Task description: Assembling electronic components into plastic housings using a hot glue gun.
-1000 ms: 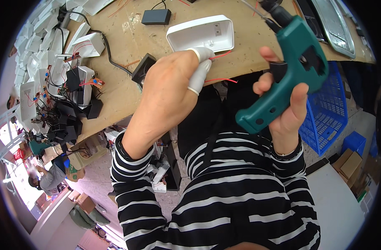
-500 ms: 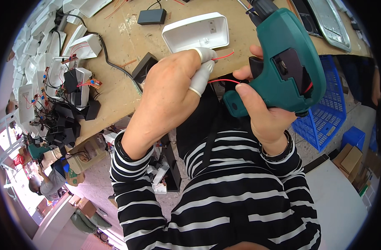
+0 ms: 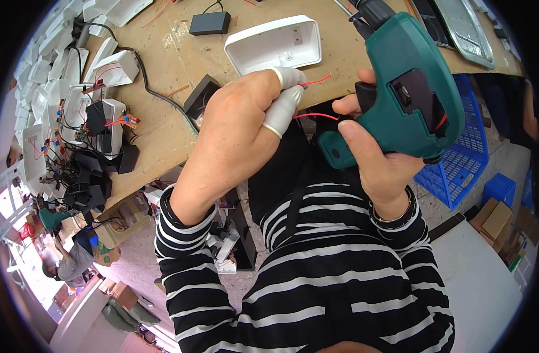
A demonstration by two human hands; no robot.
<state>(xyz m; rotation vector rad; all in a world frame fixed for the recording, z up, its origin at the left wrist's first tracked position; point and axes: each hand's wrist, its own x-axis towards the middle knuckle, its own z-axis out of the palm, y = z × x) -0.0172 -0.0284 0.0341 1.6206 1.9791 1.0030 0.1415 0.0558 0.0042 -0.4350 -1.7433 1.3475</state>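
Note:
My left hand (image 3: pixel 228 129), with white finger cots on its thumb and forefinger, pinches a thin red wire (image 3: pixel 316 115). One end of the wire points up and right past the fingertips; another length reaches toward my right thumb. My right hand (image 3: pixel 378 159) is wrapped round a green pistol-shaped power tool (image 3: pixel 408 53), its nose toward the table's far side. The tool has a dark panel in its side. Just beyond my left fingertips lies an open white plastic housing (image 3: pixel 275 47). Whether the wire's right end touches my right thumb, I cannot tell.
A black open box (image 3: pixel 202 94) and a flat black box (image 3: pixel 210 23) lie on the wooden table (image 3: pixel 169 59). White housings, circuit boards and black cases pile up at left (image 3: pixel 87 153). A blue crate (image 3: pixel 452 176) stands right, below table level. Far lower left is another person (image 3: pixel 75 259).
The view has shifted slightly, so the table items sit a little further left. My left hand has edged left, while the tool and right hand sit slightly lower and right.

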